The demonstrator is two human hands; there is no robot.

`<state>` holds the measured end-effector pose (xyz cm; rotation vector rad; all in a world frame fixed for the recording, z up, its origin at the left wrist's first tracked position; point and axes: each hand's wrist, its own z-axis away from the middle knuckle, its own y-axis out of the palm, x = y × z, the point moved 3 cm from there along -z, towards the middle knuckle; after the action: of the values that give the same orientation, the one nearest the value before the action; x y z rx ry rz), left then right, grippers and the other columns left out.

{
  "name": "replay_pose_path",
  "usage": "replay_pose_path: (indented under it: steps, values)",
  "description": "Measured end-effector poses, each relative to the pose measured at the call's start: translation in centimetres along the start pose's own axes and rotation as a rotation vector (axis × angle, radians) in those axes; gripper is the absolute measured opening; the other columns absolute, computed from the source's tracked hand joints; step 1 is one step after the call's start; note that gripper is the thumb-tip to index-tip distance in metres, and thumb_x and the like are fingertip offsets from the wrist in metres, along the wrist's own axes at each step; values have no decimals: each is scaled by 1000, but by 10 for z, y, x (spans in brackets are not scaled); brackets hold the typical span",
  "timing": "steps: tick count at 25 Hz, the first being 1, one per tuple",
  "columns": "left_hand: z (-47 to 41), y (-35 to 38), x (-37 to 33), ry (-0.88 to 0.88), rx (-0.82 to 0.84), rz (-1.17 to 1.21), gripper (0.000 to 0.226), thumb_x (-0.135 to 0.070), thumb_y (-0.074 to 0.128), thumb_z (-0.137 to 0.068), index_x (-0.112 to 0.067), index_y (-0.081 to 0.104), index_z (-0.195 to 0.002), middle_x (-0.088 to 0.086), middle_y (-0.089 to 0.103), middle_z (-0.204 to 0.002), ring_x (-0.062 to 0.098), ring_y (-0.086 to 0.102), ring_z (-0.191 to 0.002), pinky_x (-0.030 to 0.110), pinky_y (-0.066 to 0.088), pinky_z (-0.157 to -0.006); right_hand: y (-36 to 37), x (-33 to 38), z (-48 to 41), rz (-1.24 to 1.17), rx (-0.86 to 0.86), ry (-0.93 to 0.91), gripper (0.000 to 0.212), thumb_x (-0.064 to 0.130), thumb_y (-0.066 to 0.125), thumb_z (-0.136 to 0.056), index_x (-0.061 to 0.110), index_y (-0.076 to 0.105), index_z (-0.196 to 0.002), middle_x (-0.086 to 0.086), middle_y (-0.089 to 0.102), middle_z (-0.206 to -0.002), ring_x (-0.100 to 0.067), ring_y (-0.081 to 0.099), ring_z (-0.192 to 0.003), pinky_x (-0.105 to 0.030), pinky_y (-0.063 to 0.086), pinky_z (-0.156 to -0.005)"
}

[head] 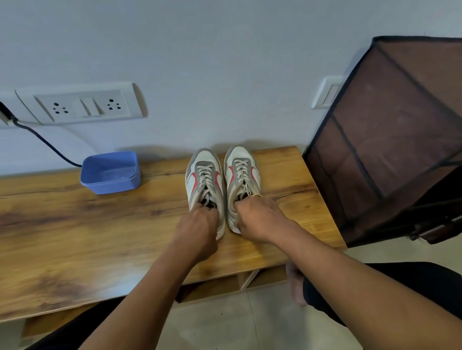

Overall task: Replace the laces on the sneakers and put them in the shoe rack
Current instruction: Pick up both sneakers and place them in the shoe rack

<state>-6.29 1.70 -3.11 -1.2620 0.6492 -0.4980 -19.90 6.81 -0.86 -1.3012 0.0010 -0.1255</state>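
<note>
Currently: bench [58,237] carries pair near R end, toes to wall. Beside that end, off bench: shoe rack [397,132], dark mesh cover. L sneaker [202,160] + R sneaker [237,155] side by side, laced to top. L hand [198,230]: fingers curled into L sneaker collar. R hand [257,217]: fingers clamped on R sneaker collar, thumb at heel. laces [206,179] threaded; old or new, cannot tell. Judged step: pickup for rack transfer. Next: lift both level, swing R, clear rack frame.
</note>
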Motion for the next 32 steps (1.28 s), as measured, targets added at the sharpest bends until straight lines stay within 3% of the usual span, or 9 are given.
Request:
replay_pose_path:
  steps: [3,9,14,16,18,20,24,32]
  values:
    - [-8,3,3,8,31,-13,27,-30,68,-92,-16,59,-113,5,63,-117,23,56,-114,36,53,-90,6,0,-3,-10,13,12,18,30,61,-101,16,59,-112,-7,68,-112,-31,63,-112,-47,40,-99]
    - [-10,2,0,74,7,46,38,-39,67,-89,-11,59,-114,8,60,-118,25,54,-113,35,50,-93,11,-2,-9,-20,41,30,25,29,66,-99,15,59,-119,-7,69,-114,-31,64,-113,-48,39,-99]
    - [1,-28,22,109,-34,328,67,-17,91,-64,-12,62,-124,1,58,-117,18,60,-102,31,52,-83,11,-6,-9,-46,81,38,27,28,63,-100,17,57,-124,-7,67,-123,-32,61,-120,-51,38,-103]
    - [7,-33,22,92,-121,313,44,-18,89,-70,-13,72,-111,1,67,-107,19,64,-95,27,49,-74,13,-7,-9,-56,83,42,28,28,63,-100,17,57,-125,-8,67,-124,-32,60,-121,-52,39,-104]
    - [10,-28,13,100,-148,180,23,-23,82,-79,-12,75,-99,4,69,-99,24,64,-97,32,49,-74,13,-7,-8,-48,80,45,28,26,63,-100,18,57,-125,-8,66,-124,-32,60,-120,-52,40,-103]
    - [9,-16,5,61,-89,81,21,-25,78,-82,-11,70,-96,7,65,-102,27,61,-99,33,49,-75,13,-6,-8,-38,87,51,29,24,64,-98,18,57,-126,-7,67,-123,-32,61,-119,-51,41,-104]
    - [7,-8,-8,-4,-30,17,21,-8,66,-84,-10,63,-105,10,60,-113,28,56,-109,33,46,-75,6,-3,-1,8,63,50,28,23,67,-97,17,61,-124,-9,68,-121,-32,63,-118,-47,46,-103]
    - [36,-34,-29,-3,-77,-30,22,-17,65,-87,-16,60,-108,2,60,-114,22,58,-106,31,48,-72,-38,-4,55,31,-35,100,20,20,66,-93,15,66,-113,-9,71,-114,-31,68,-109,-39,54,-89]
